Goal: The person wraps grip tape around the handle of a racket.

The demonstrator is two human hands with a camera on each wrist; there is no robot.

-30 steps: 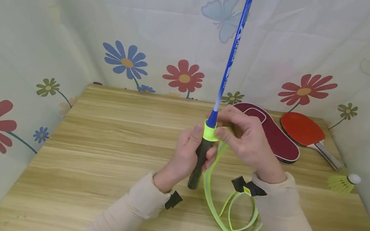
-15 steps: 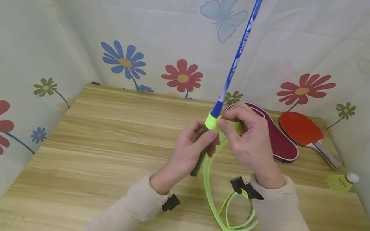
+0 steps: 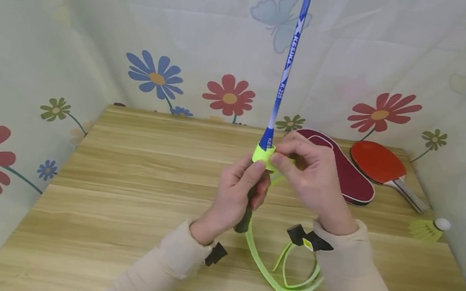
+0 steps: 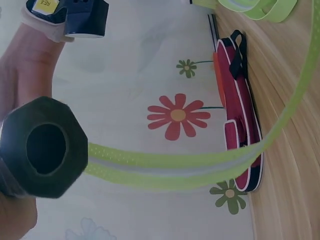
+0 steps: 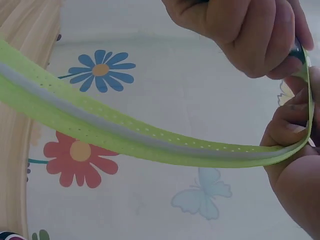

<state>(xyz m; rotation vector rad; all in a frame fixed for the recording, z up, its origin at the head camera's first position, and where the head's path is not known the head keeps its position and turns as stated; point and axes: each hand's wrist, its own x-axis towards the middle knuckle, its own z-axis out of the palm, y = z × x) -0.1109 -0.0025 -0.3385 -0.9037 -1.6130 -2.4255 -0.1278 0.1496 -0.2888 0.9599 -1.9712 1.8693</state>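
My left hand (image 3: pixel 233 196) grips the dark handle of a badminton racket (image 3: pixel 287 69), its blue shaft pointing up and out of view. Neon yellow-green overgrip tape (image 3: pixel 262 155) is wrapped round the handle's top, just below the blue cone. At that wrap my right hand (image 3: pixel 316 180) pinches the tape between thumb and fingers. In the left wrist view the hexagonal handle butt (image 4: pixel 72 145) faces the camera, with the tape (image 4: pixel 175 170) sweeping past it. The perforated tape (image 5: pixel 125 132), with its grey middle stripe, runs up to the right hand in the right wrist view.
Loose coils of tape (image 3: pixel 285 290) lie on the wooden table (image 3: pixel 124 176) under the right forearm. Behind the right hand are a maroon paddle case (image 3: pixel 355 180), a red table tennis paddle (image 3: pixel 377 161) and a yellow shuttlecock (image 3: pixel 427 230). A flowered curtain (image 3: pixel 204 25) encloses the table.
The shaft tipped right, then back left, and the racket has turned so its lettering faces me more. The left hand shifted its grip. The tape's hanging length now comes out by the handle's lower end.
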